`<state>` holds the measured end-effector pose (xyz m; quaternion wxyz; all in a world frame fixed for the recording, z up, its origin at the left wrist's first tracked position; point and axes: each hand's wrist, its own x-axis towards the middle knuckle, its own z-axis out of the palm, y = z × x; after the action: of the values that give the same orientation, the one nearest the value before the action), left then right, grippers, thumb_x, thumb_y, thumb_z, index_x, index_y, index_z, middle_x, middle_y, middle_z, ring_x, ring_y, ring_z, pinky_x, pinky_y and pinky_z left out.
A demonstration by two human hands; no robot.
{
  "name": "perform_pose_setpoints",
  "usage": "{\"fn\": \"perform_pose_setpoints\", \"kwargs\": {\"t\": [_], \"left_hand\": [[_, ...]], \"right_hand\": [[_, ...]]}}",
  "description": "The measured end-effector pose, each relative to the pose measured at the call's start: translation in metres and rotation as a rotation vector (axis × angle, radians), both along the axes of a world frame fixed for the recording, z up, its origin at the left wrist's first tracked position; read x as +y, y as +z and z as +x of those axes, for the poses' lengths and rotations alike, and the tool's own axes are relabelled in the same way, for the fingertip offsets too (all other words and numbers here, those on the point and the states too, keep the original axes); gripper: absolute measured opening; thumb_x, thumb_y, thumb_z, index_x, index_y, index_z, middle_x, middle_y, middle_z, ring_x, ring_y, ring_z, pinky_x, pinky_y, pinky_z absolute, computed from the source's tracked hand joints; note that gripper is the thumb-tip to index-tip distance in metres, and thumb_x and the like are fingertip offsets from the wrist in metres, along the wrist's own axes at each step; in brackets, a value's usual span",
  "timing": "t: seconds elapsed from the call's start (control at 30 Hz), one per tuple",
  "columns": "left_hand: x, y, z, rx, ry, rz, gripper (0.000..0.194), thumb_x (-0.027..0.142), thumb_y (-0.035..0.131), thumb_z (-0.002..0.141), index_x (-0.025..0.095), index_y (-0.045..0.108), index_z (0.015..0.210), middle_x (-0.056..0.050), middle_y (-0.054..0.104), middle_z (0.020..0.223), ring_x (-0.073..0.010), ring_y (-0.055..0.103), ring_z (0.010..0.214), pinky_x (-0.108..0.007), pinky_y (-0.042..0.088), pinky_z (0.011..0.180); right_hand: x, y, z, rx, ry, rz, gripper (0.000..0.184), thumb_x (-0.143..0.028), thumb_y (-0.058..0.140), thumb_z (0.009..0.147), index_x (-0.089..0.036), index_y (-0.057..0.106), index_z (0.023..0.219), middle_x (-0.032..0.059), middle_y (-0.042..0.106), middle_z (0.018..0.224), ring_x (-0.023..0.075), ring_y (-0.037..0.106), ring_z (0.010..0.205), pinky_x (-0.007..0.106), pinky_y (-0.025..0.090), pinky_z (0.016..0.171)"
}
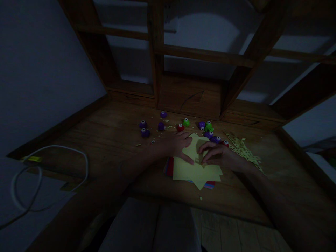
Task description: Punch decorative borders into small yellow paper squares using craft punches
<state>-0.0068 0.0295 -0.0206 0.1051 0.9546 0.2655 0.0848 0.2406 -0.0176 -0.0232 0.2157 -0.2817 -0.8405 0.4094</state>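
My left hand (pixel 181 145) lies flat with spread fingers on the upper left of the yellow paper sheets (pixel 183 171). The sheets overlap at different angles, one with a corner pointing toward me. Sheets of red, blue and other colours (pixel 170 167) stick out from beneath them. Over the right side of the yellow paper, my right hand (pixel 219 154) has thumb and fingertips brought together in a pinch. Whatever sits between those fingertips is too small and dark to make out. Just beyond my right hand lie small purple rounded pieces (pixel 209 134) with white ringed tops.
More such pieces in purple (pixel 145 132), red (pixel 180 127) and green (pixel 186 122) lie scattered behind the paper among tiny yellow bits. Perforated yellow paper strips (pixel 244 151) are heaped right. A wooden shelf unit (pixel 190 94) backs the desk; a white cable (pixel 86 164) loops at left.
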Motion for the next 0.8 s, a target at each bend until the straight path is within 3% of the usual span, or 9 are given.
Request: {"fn": "perform_pose_setpoints", "kwargs": {"t": [0.2,0.37,0.6,0.8], "left_hand": [[0.002,0.0,-0.002,0.003,-0.023,-0.027,0.065,0.078,0.056,0.06,0.018,0.05,0.085,-0.008,0.052,0.102,-0.0265,0.046,0.099,-0.032,0.034,0.082],[0.005,0.002,-0.007,0.002,-0.056,-0.056,0.066,0.076,0.062,0.056,0.019,0.048,0.086,-0.006,0.052,0.098,-0.0245,0.047,0.094,-0.029,0.034,0.077],[0.006,0.007,-0.008,0.02,-0.098,-0.081,0.073,0.079,0.062,0.051,0.018,0.05,0.089,-0.007,0.052,0.099,-0.024,0.049,0.094,-0.028,0.037,0.077],[-0.008,0.01,0.002,0.032,0.005,0.056,0.066,0.074,0.037,0.078,0.014,0.055,0.095,-0.013,0.055,0.106,-0.026,0.051,0.1,-0.033,0.036,0.086]], "right_hand": [[-0.001,0.007,-0.004,-0.033,-0.029,0.007,0.029,-0.031,0.067,0.08,-0.026,0.066,0.109,0.0046,0.059,0.113,0.0183,0.054,0.108,0.036,0.043,0.096],[0.0,0.006,-0.005,-0.032,-0.001,0.04,0.017,-0.03,0.064,0.083,-0.024,0.07,0.098,0.0052,0.059,0.109,0.0172,0.055,0.105,0.034,0.044,0.093],[0.001,0.003,-0.005,-0.019,-0.009,0.026,0.015,-0.031,0.066,0.081,-0.022,0.072,0.092,0.0059,0.058,0.109,0.0178,0.056,0.103,0.034,0.044,0.093],[0.001,0.003,-0.004,0.004,-0.017,-0.022,0.016,-0.033,0.068,0.08,-0.023,0.072,0.092,0.0051,0.06,0.107,0.018,0.057,0.102,0.035,0.045,0.092]]}}
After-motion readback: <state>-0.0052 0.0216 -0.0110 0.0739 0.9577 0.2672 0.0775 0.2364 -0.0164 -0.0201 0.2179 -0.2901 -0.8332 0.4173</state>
